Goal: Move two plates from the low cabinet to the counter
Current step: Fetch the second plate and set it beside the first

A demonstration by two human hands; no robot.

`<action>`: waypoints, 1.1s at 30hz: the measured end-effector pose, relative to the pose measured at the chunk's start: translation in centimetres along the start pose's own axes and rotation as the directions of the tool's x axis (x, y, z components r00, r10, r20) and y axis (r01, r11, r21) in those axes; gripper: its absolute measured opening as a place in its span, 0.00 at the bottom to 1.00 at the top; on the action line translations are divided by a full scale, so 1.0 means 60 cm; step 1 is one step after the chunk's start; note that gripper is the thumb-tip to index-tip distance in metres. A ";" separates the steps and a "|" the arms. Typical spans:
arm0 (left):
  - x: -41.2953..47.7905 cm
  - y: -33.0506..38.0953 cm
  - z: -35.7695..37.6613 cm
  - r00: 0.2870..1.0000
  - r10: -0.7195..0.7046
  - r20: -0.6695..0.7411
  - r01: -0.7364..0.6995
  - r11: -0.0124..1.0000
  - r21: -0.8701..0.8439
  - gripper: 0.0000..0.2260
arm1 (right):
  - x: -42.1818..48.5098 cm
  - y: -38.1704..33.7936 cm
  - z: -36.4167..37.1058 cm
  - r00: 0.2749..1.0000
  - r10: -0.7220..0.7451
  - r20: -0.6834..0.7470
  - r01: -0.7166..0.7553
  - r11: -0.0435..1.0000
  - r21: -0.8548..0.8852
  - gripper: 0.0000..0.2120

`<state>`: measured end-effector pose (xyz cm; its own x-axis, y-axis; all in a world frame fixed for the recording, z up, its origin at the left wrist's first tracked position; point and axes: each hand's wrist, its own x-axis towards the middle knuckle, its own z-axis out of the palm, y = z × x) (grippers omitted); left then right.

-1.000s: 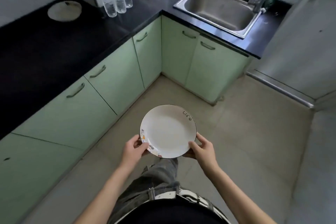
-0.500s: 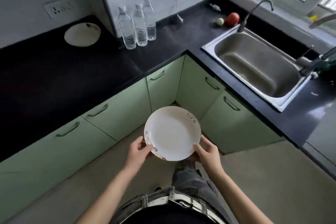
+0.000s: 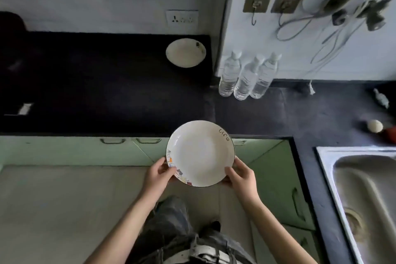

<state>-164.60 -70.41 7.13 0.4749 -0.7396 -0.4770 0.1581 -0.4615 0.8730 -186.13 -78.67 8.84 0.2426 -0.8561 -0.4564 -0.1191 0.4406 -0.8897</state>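
Note:
I hold a white plate (image 3: 200,152) with a dark rim, small coloured drawings and black lettering, level in front of me. My left hand (image 3: 157,174) grips its near-left rim and my right hand (image 3: 241,174) grips its near-right rim. The plate's far edge overlaps the front edge of the black counter (image 3: 107,96). A second white plate (image 3: 185,52) lies flat on the counter near the back wall. The pale green low cabinets (image 3: 75,150) below the counter have their doors closed.
Three water bottles (image 3: 246,77) stand at the counter's inner corner. A steel sink (image 3: 364,188) is at the right, with a red fruit (image 3: 391,134) and a pale round thing (image 3: 375,126) beside it. Cables and hooks hang on the wall.
My view has turned left and come closer to the counter. The plate, held by both hands throughout, now reaches over the counter's front edge.

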 end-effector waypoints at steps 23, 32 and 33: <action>0.625 0.198 -0.275 0.996 -0.040 -0.081 0.020 0.973 -0.229 0.12 | 0.593 -0.173 0.435 0.987 0.041 0.152 -0.062 0.988 0.141 0.21; 0.800 0.219 -0.327 0.993 -0.066 -0.095 0.039 0.964 -0.262 0.12 | 0.746 -0.163 0.546 0.995 0.065 0.072 -0.078 0.979 0.189 0.22; 0.812 0.223 -0.330 0.993 -0.067 -0.094 0.040 0.964 -0.263 0.12 | 0.754 -0.163 0.554 0.996 0.064 0.057 -0.074 0.978 0.195 0.22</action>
<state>-122.23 -102.92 -2.43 0.5422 -0.6582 -0.5223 0.3988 -0.3456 0.8494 -142.00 -112.74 -2.97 0.2890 -0.8093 -0.5114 0.0535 0.5470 -0.8354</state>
